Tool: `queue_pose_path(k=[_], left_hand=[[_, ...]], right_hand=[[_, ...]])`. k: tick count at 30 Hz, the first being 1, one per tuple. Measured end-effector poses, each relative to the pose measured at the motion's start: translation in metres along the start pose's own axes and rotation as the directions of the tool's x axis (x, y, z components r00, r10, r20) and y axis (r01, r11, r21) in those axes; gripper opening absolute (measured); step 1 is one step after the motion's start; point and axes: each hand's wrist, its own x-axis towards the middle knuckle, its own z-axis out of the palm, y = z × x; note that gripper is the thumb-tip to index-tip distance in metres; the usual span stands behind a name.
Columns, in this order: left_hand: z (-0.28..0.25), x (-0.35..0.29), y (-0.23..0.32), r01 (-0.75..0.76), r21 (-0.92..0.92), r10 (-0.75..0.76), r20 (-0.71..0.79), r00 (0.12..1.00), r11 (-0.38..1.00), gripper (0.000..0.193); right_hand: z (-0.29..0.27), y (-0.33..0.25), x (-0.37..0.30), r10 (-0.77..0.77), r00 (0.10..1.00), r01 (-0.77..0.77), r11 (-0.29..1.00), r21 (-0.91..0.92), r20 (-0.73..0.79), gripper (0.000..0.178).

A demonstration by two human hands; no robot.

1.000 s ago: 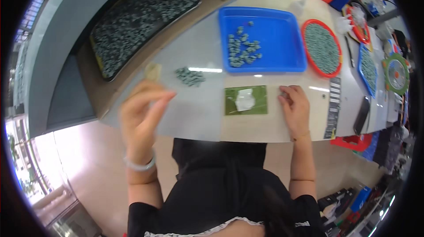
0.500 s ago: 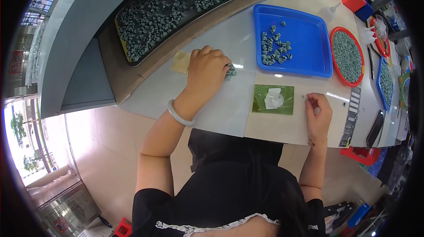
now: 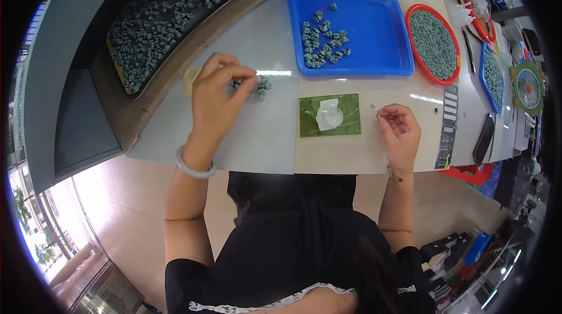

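Note:
My left hand (image 3: 216, 100), with a pale bangle (image 3: 195, 164) on its wrist, is over the left part of the table. Its thumb and index fingertips meet in a pinch; anything between them is too small to make out. Beneath and beside those fingers lies a small pile of grey-green stone pieces (image 3: 263, 89). My right hand (image 3: 400, 133) rests on the table with fingers curled and thumb against them, perhaps around something tiny. To its left lies a green mat (image 3: 351, 125) bearing white paper and a round whitish, translucent piece (image 3: 332, 117). A small green chip (image 3: 373, 105) is near my right fingertips.
A blue tray (image 3: 374, 33) holds stone clusters on its left side. Right of it stands a red-rimmed round tray (image 3: 415, 50) full of small green stones. A dark tray of stone clusters (image 3: 181, 18) sits in a grey enclosure. A black phone-like object (image 3: 483, 139) lies right.
The view has shifted, so the table sits farther left. My left hand has lifted off the stone pile, thumb and index now pinched. My right hand has turned slightly, its fingers still curled.

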Motion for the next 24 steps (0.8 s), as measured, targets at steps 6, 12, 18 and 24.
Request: queue_pose_path(k=[6, 12, 18, 24], left_hand=[[0.017, -0.052, 0.032, 0.309, -0.613, -0.031, 0.421, 0.907, 0.727, 0.011], [0.050, -0.074, 0.043, 0.587, -0.713, -0.171, 0.570, 0.804, 0.383, 0.006], [0.051, -0.079, 0.037, 0.592, -0.751, -0.129, 0.583, 0.802, 0.293, 0.006], [0.040, -0.072, 0.032, 0.622, -0.654, -0.081, 0.658, 0.748, 0.432, 0.003]], right_hand=[[0.015, -0.009, -0.019, 0.095, 0.977, -0.149, 0.945, 0.291, 0.189, 0.021], [0.054, -0.005, -0.038, -0.067, 0.954, -0.072, 0.895, 0.440, 0.291, 0.019], [0.066, -0.006, -0.041, -0.156, 0.944, 0.068, 0.954, 0.291, 0.290, 0.016], [0.053, -0.012, -0.026, -0.328, 0.819, 0.403, 0.913, -0.065, 0.471, 0.013]])
